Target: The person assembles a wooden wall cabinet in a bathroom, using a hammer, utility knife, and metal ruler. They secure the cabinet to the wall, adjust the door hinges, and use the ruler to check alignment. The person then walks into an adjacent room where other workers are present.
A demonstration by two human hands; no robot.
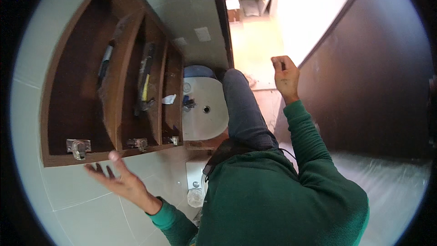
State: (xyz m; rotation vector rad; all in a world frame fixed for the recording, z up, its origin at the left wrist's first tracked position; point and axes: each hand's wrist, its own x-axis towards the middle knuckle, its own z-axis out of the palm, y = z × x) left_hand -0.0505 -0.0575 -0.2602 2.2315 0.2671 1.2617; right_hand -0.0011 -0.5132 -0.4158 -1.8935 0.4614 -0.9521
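We see the left hand [117, 178] spread wide, fingers splayed, grasping nothing, just below the wooden wall cabinet [59, 109], near the metal hinge [78, 148] at its eleven o'clock. The right hand [285, 76] is curled at the dark door [378, 86] edge; whether it pinches anything we cannot tell.

View: single head camera, fisheye, straight edges bending at rim
Facing: steeply downward
Nearness: close above left hand [119, 177], right hand [286, 76]
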